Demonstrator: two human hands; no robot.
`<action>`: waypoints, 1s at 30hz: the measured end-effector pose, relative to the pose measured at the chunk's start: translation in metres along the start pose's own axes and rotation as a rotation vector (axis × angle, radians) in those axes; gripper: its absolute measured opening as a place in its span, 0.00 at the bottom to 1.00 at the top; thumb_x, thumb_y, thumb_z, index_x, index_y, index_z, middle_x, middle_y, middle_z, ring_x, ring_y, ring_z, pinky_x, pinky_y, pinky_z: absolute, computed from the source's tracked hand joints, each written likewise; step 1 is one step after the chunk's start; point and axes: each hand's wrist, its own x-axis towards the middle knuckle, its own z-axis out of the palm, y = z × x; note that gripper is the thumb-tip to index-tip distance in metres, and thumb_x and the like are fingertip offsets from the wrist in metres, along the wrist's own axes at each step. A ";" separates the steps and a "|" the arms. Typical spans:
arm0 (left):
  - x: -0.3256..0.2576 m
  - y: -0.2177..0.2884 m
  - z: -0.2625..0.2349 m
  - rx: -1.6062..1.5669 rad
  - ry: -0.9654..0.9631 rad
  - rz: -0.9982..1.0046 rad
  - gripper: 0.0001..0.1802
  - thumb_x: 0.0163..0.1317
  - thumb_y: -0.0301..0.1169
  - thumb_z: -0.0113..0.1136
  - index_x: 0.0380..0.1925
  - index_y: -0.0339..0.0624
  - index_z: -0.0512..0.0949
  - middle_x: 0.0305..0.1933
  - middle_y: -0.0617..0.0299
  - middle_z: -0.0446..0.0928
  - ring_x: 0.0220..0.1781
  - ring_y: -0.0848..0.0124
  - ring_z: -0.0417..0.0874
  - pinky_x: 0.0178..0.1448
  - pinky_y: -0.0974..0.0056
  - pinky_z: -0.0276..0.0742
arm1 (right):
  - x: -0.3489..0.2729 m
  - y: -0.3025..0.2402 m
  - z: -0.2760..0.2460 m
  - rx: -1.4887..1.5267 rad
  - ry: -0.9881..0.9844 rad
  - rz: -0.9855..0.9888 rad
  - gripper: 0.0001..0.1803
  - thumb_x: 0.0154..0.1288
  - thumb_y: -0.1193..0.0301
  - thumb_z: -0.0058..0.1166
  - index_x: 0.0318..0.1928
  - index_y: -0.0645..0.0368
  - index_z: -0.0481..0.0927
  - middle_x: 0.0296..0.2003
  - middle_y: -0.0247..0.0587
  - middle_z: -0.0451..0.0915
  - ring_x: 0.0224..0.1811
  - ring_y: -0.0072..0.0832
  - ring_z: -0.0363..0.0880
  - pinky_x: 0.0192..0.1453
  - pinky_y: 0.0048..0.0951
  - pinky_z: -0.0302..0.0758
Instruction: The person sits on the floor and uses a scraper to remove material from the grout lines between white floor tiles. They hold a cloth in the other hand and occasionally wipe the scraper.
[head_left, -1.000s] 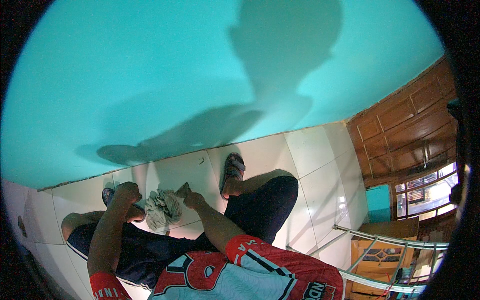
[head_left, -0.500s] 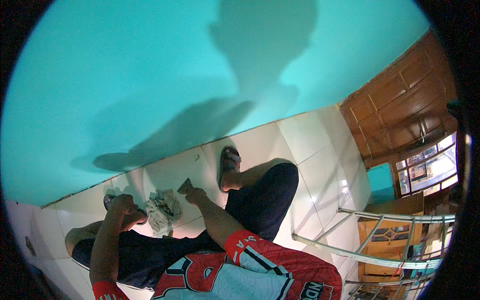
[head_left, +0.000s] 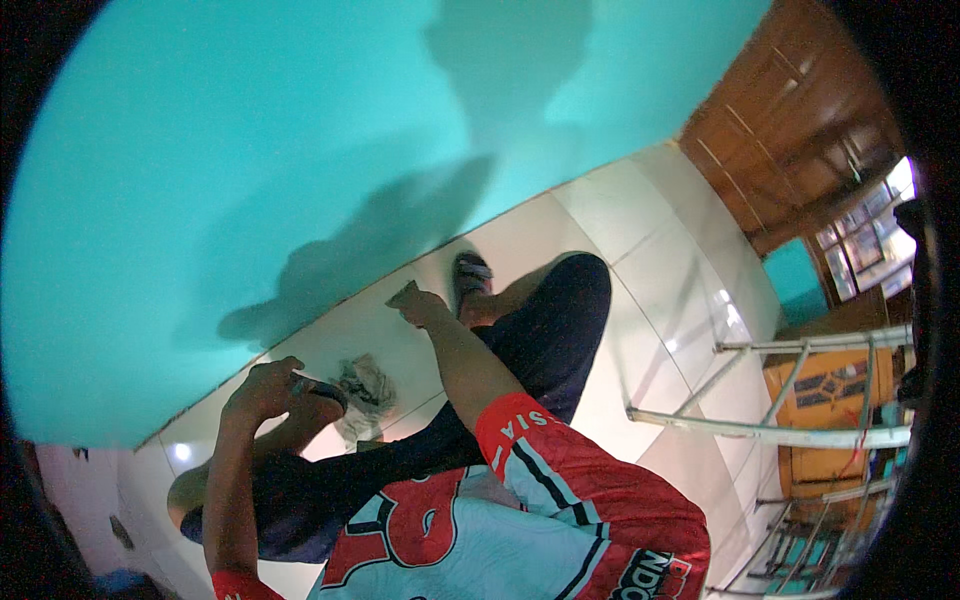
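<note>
My left hand (head_left: 266,391) is raised in front of the turquoise wall (head_left: 180,220), near my left foot. Its fingers are curled; what they hold, if anything, I cannot make out. My right hand (head_left: 426,310) is closed on a flat, dark, wedge-shaped scraper (head_left: 404,295), which points toward the wall base. Between my legs, a crumpled greyish cloth or bag (head_left: 366,385) lies on the tiles, its kind unclear. Dark sandals are on both feet, the right sandal (head_left: 470,275) close to the wall.
Pale floor tiles (head_left: 640,300) run along the wall. To the right, a metal ladder (head_left: 680,425) lies or leans low across the view. Beyond it stand a brown panelled door (head_left: 770,130), a window (head_left: 865,240) and an orange-brown wooden cabinet (head_left: 800,455).
My left hand has lifted toward the wall and its fingers have loosened a little. The view has turned and shifted. The scraper stays in my right hand.
</note>
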 end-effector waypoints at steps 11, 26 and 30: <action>-0.036 0.136 -0.038 0.029 -0.071 0.328 0.28 0.65 0.46 0.61 0.57 0.36 0.74 0.53 0.44 0.80 0.55 0.51 0.82 0.60 0.52 0.76 | -0.070 0.102 -0.099 0.740 -0.089 0.159 0.24 0.67 0.69 0.48 0.63 0.57 0.76 0.27 0.34 0.77 0.19 0.25 0.71 0.23 0.33 0.73; 0.064 0.225 -0.058 0.037 -0.046 0.949 0.25 0.69 0.42 0.56 0.60 0.40 0.69 0.49 0.46 0.78 0.53 0.51 0.81 0.58 0.50 0.77 | -0.302 0.257 -0.455 0.581 0.791 0.542 0.15 0.70 0.61 0.51 0.53 0.51 0.73 0.28 0.33 0.77 0.20 0.22 0.72 0.20 0.28 0.70; 0.117 0.252 -0.058 0.208 -0.078 0.919 0.26 0.69 0.45 0.55 0.62 0.43 0.68 0.51 0.48 0.77 0.52 0.53 0.82 0.57 0.50 0.78 | -0.288 0.306 -0.423 0.773 0.724 0.717 0.13 0.68 0.53 0.47 0.40 0.47 0.74 0.25 0.30 0.74 0.20 0.22 0.72 0.21 0.27 0.69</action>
